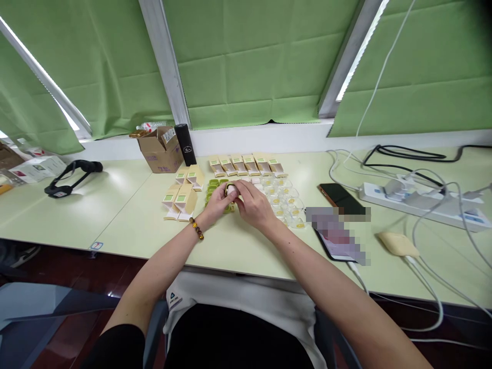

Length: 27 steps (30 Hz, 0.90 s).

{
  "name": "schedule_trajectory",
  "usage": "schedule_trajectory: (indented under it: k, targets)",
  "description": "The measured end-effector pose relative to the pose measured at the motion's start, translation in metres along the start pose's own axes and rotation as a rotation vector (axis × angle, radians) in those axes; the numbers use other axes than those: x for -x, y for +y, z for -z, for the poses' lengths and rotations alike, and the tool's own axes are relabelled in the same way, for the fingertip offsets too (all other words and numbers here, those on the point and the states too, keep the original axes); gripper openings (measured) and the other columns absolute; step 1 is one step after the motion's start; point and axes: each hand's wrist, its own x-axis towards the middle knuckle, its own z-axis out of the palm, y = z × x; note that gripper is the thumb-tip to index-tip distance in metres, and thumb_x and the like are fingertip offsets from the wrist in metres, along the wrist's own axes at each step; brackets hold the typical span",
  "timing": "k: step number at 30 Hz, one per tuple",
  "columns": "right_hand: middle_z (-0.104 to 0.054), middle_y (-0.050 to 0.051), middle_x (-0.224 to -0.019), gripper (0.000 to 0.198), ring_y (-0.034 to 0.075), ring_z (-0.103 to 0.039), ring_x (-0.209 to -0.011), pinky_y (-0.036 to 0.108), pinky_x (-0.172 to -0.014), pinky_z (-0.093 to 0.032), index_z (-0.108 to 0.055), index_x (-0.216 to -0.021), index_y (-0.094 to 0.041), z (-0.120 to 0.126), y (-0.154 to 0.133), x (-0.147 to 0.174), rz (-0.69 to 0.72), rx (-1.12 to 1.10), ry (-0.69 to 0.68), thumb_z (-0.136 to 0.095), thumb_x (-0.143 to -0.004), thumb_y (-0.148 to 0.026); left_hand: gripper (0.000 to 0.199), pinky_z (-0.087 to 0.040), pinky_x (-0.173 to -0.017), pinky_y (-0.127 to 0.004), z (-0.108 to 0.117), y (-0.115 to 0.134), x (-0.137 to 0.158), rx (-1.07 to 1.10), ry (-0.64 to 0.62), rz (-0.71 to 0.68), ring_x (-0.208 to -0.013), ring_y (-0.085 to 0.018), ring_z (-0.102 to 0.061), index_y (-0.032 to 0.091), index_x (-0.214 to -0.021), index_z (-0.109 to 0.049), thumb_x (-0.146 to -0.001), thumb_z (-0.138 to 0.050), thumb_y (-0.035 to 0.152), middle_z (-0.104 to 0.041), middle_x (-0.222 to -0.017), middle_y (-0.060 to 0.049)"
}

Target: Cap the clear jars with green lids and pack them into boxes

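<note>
My left hand [216, 204] is closed around a small pale round piece [231, 189] with a dark rim. Fingers of my right hand [254, 205] pinch at the same piece from the other side; its exact kind is too small to make out. Small green cups [212, 188] stand in rows beside and partly behind my left hand. To the right of my right hand are rows of clear plastic cups [286, 197] with yellow marks in them. A few pale pieces [255, 181] show just behind my right hand.
Open cream-coloured cartons stand in a back row [246, 165] and a left group [180, 199]. Behind them are a cardboard box [161, 151] and a black cylinder [185, 145]. Phones [341, 198], a yellow case [397, 244], cables and a power strip [423, 205] occupy the right side.
</note>
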Motion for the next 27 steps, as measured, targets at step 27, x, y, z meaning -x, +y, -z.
schedule_trajectory:
  k: [27]
  targets:
    - [-0.075,0.012,-0.126,0.049,0.025,-0.073,-0.093,0.042,-0.081,-0.063,-0.054,-0.137,-0.027,-0.001,-0.001,-0.001,-0.386,-0.506,0.134,-0.073,-0.095,-0.045,0.062,-0.052,-0.107,-0.042,0.004,0.014,0.0,-0.082,-0.007,-0.096,-0.126,-0.028,-0.065,0.023,-0.14,-0.064,-0.094,-0.069,0.064,-0.07,-0.131,-0.013]
